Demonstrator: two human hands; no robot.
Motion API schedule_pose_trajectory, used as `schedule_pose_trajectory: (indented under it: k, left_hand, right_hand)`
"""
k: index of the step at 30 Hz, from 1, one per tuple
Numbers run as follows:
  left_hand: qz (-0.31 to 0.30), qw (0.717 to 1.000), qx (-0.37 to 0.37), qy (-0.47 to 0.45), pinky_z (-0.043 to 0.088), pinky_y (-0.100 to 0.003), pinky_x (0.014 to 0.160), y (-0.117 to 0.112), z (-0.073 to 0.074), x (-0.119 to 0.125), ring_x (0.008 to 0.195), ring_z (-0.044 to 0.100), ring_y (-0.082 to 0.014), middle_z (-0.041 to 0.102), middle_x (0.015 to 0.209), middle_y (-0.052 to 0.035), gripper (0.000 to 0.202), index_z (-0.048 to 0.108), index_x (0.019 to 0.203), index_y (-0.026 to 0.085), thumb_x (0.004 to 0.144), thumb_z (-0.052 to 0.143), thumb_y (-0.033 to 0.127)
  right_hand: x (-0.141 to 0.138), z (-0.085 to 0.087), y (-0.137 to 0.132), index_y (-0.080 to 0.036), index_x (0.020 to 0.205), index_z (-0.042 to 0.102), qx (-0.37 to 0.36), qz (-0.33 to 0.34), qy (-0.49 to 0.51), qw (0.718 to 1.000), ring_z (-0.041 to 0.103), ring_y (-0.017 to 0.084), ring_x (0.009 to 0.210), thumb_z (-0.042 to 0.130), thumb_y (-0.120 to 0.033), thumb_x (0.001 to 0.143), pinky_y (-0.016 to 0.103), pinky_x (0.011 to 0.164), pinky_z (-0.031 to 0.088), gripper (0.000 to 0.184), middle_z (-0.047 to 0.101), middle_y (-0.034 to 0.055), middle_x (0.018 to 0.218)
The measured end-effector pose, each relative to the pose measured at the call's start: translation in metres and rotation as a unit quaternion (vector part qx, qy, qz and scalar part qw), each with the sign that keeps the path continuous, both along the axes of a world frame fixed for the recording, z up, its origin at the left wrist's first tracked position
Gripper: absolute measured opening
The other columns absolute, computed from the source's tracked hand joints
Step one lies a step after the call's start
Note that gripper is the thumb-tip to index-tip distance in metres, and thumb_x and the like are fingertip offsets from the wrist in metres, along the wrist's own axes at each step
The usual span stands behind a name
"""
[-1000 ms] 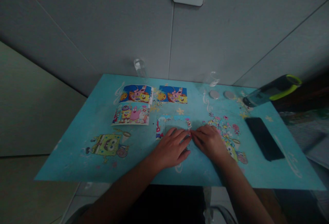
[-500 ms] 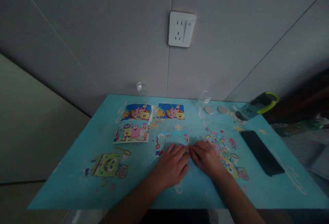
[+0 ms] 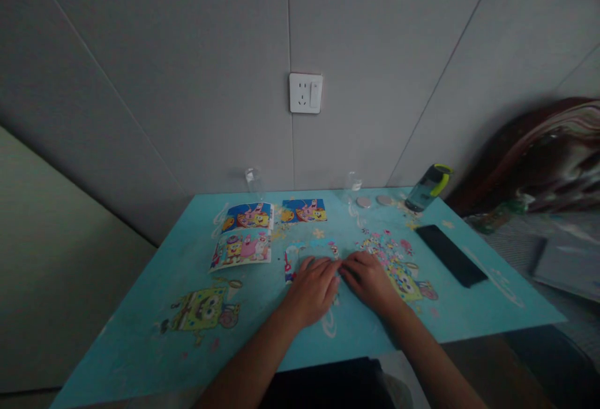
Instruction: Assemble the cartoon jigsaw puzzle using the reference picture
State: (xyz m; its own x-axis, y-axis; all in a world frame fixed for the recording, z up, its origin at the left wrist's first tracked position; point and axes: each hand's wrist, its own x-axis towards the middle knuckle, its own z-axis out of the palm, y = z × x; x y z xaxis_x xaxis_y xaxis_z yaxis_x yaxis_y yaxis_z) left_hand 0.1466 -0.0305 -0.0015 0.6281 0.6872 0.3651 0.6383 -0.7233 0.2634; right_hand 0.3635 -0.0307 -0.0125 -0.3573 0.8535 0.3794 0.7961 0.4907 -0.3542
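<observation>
Lying far to the left of the half-made puzzle [image 3: 310, 251] is a yellow cartoon sponge [image 3: 202, 309], printed on the blue table [image 3: 140, 334]. Closer to the puzzle, still on its left, are two finished pictures, one [image 3: 247, 216] behind the other [image 3: 241, 248]. A clear glass [image 3: 254, 179] stands behind them, farther from the puzzle. A third finished picture [image 3: 304, 210] lies just behind the puzzle, and a white wall plug [image 3: 305, 92] is high up behind it.

The puzzle itself sits in the middle of the table. Only its left edge and top edge are made. The left hand [image 3: 313, 287] lies palm down on the near part of the puzzle, fingers close together. The right hand [image 3: 370, 281] lies palm down at the puzzle's right side, fingers close together too. The fingertips of both hands meet there. I cannot tell if either hand holds a piece.

Just to the right of the puzzle is a heap of loose pieces [image 3: 387, 247], touching the right hand. Behind and to the right of the puzzle are another glass [image 3: 352, 181] and two round lids [image 3: 374, 201]. Farther right, a bottle with a green top [image 3: 427, 187] lies on its side. A black phone [image 3: 450, 246] lies flat, well to the right of the puzzle.
</observation>
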Motion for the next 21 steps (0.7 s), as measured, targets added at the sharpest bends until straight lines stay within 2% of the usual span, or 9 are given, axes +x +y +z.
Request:
schedule_pose_trajectory:
  k: [6,10,14,16,18,21]
  left_hand:
    - [-0.01,0.998,0.05,0.026,0.025,-0.056,0.123,-0.01,-0.003,0.004,0.143,0.045,-0.0258,0.054,0.151,-0.0112,0.049,0.049,0.148,0.019,0.107,0.038,0.042]
    - [-0.023,0.994,0.093,0.043,0.021,-0.057,0.125,-0.01,0.006,-0.012,0.144,0.044,-0.0272,0.054,0.151,-0.0116,0.045,0.053,0.143,0.018,0.105,0.043,0.041]
    - [-0.025,0.989,0.127,0.07,0.03,-0.052,0.122,0.011,0.022,-0.053,0.134,0.053,-0.0254,0.064,0.136,-0.0092,0.025,0.068,0.116,0.018,0.101,0.049,0.023]
    - [-0.009,0.988,0.135,0.079,0.036,-0.053,0.117,0.026,0.027,-0.072,0.126,0.058,-0.026,0.068,0.126,-0.009,0.019,0.071,0.103,0.018,0.099,0.053,0.022]
    - [0.018,0.987,0.138,0.081,0.043,-0.052,0.109,0.037,0.028,-0.086,0.118,0.061,-0.0264,0.069,0.119,-0.0103,0.017,0.071,0.098,0.017,0.099,0.055,0.024]
    - [0.063,0.985,0.136,0.08,0.048,-0.052,0.102,0.042,0.022,-0.094,0.112,0.062,-0.0284,0.069,0.113,-0.0131,0.018,0.07,0.099,0.015,0.098,0.054,0.022]
  right_hand:
    - [-0.001,-0.007,0.007,-0.02,0.111,0.073,0.011,-0.008,0.003,1.0,0.065,0.023,0.094,0.062,-0.027,0.099,0.039,0.087,0.052,0.018,0.068,0.0084,0.098]
    - [-0.001,-0.007,0.007,-0.021,0.109,0.074,0.023,-0.01,0.007,1.0,0.066,0.023,0.092,0.062,-0.031,0.1,0.039,0.087,0.053,0.018,0.069,0.0083,0.097]
    - [-0.002,-0.004,0.005,-0.022,0.108,0.075,0.029,-0.013,0.014,0.999,0.067,0.022,0.091,0.061,-0.034,0.101,0.039,0.086,0.054,0.02,0.069,0.008,0.095]
    - [-0.003,-0.002,0.004,-0.022,0.109,0.075,0.026,-0.015,0.019,0.999,0.067,0.022,0.09,0.059,-0.035,0.102,0.039,0.086,0.055,0.021,0.07,0.0079,0.095]
    - [-0.003,0.001,0.002,-0.023,0.111,0.075,0.02,-0.017,0.023,0.999,0.068,0.022,0.089,0.058,-0.035,0.103,0.04,0.085,0.056,0.023,0.07,0.0077,0.095]
    - [-0.004,0.006,-0.001,-0.024,0.113,0.074,-0.002,-0.019,0.03,0.999,0.068,0.022,0.09,0.056,-0.037,0.104,0.04,0.086,0.056,0.024,0.07,0.007,0.096]
